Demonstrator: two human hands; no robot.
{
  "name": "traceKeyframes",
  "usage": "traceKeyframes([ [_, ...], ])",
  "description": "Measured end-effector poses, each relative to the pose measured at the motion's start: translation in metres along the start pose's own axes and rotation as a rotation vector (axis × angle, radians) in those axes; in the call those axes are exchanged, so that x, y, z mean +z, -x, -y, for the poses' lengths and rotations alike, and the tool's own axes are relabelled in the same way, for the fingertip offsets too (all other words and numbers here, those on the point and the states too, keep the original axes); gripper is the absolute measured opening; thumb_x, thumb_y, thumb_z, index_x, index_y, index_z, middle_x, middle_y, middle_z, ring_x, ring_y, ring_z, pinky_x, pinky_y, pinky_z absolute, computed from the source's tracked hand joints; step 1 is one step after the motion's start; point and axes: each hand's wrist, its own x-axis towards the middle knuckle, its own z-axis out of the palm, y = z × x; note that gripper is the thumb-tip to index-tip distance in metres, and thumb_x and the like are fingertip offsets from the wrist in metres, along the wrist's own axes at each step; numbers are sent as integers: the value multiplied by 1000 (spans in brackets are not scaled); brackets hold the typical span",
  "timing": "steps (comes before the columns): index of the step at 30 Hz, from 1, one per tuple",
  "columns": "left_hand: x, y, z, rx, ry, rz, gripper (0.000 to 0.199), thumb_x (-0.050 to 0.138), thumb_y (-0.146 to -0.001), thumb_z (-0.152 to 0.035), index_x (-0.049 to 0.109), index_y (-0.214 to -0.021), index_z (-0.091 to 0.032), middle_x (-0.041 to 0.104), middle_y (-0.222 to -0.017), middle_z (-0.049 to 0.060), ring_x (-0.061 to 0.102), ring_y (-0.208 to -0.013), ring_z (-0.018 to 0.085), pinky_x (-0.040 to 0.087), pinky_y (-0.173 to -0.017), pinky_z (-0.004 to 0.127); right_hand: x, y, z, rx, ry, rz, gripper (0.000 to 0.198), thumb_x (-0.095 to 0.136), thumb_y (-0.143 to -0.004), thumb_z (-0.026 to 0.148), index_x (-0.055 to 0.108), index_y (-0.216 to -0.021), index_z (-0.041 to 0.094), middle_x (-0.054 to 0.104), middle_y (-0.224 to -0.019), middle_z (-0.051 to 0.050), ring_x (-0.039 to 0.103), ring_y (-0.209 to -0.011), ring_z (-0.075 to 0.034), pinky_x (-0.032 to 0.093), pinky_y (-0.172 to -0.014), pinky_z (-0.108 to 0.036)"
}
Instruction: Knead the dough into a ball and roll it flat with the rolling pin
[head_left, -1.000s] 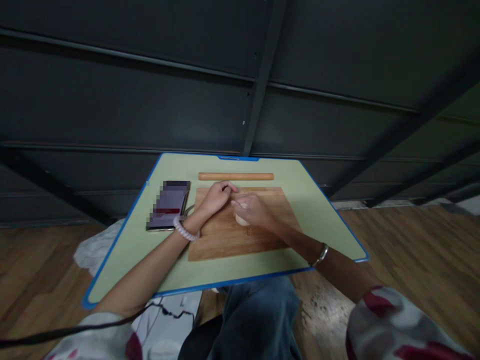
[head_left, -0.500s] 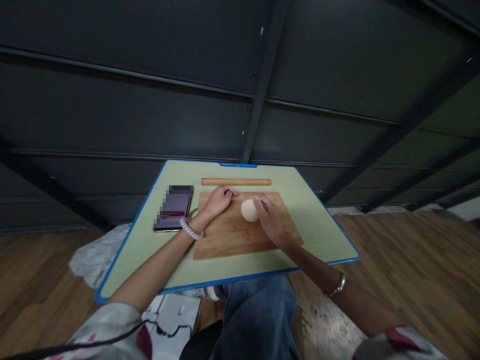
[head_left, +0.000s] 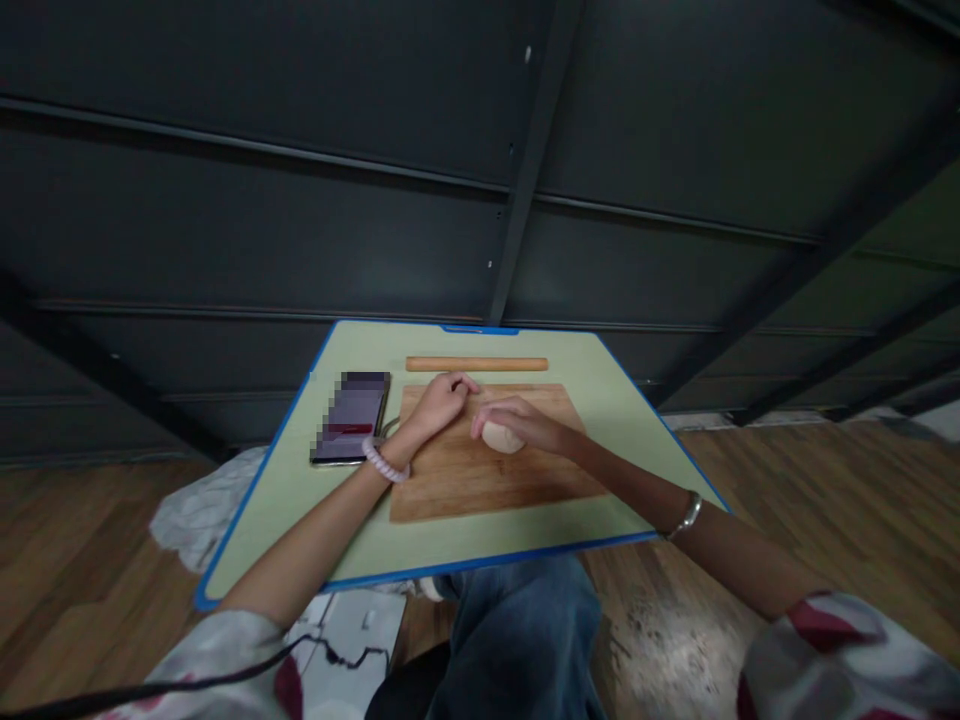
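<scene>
From my remote station I record the following. The right hand (head_left: 520,420) is closed over the dough (head_left: 501,438), its fingers wrapping the far side and the left end. The dough sits on the board (head_left: 480,488), right of its middle. The left hand (head_left: 441,403) lies curled over the board's far left part, apart from the dough; I see nothing in it but cannot tell how tightly it is closed.

On method, in my judgement: the grip should cup rather than pinch, with even pressure from palm and fingers, and the dough turned between presses so it stays round. The left hand would serve best steadying the board's edge.

The rolling pin (head_left: 476,364) lies beyond the board, clear of both hands.

On markings: the phone (head_left: 351,418), left of the board, is pixelated, with a red band but no readable text. I find no legible brand or label.
</scene>
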Motion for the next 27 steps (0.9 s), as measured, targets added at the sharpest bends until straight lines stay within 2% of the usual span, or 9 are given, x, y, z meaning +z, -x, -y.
traceKeyframes([
  [3, 0, 1, -1, -10, 7, -8, 26, 38, -76, -15, 64, -74, -15, 68, -80, 5, 61, -80, 17, 47, -80, 30, 13, 8, 10, 0, 111, -58, 41, 40, -88, 46, 66, -77, 16, 61, -68, -2, 54, -62, -13, 41, -60, -25],
  [5, 0, 2, -2, -9, 18, -15, 25, 38, -77, -15, 63, -74, -15, 68, -80, 5, 61, -80, 16, 47, -81, 29, 21, 11, 14, -111, 224, -73, 34, 47, -86, 45, 66, -76, 18, 65, -77, -3, 57, -71, -15, 43, -67, -26],
  [8, 0, 3, -5, -8, 38, -23, 24, 39, -77, -14, 62, -73, -16, 68, -80, 4, 61, -80, 16, 47, -81, 29, 27, 9, 17, -227, 358, -51, 29, 55, -83, 42, 63, -65, 20, 66, -74, -3, 57, -69, -15, 42, -66, -26],
  [12, 0, 3, -6, -6, 49, -28, 23, 39, -77, -13, 62, -73, -16, 67, -80, 5, 61, -80, 16, 47, -81, 29, 30, 3, 12, -169, 402, -99, 39, 50, -86, 38, 51, -52, 19, 56, -56, 1, 46, -51, -11, 35, -52, -24],
  [15, 1, 3, -3, -4, 49, -25, 23, 40, -76, -11, 62, -73, -17, 67, -81, 4, 61, -82, 16, 47, -83, 29, 34, 1, 4, -133, 395, -256, 40, 43, -87, 32, 44, -50, 20, 49, -50, 2, 40, -47, -10, 31, -48, -24],
  [18, 2, 2, 2, 5, 49, -23, 22, 40, -77, -12, 62, -75, -16, 67, -82, 4, 61, -84, 16, 46, -84, 29, 36, -2, -4, -62, 328, -399, 37, 40, -86, 32, 45, -52, 21, 51, -50, 1, 43, -48, -12, 34, -50, -26],
  [22, 2, 1, 6, 18, 22, -17, 23, 40, -77, -12, 62, -76, -16, 67, -82, 4, 61, -82, 16, 47, -82, 29, 29, -5, -8, 60, 237, -631, 31, 40, -86, 33, 53, -61, 21, 62, -66, -5, 57, -64, -19, 43, -66, -31],
  [24, 2, 0, 7, 20, 1, -22, 23, 40, -77, -12, 63, -75, -16, 67, -81, 5, 61, -80, 16, 47, -81, 29, 27, -3, -7, 110, 226, -761, 34, 33, -89, 35, 57, -70, 20, 64, -74, -8, 59, -74, -23, 44, -74, -34],
  [27, 3, -1, 8, 21, -5, -25, 24, 40, -77, -11, 63, -74, -16, 68, -81, 4, 61, -80, 16, 47, -82, 30, 27, 9, 1, 181, 174, -883, 41, 22, -93, 35, 58, -83, 19, 65, -85, -11, 60, -83, -24, 44, -80, -37],
])
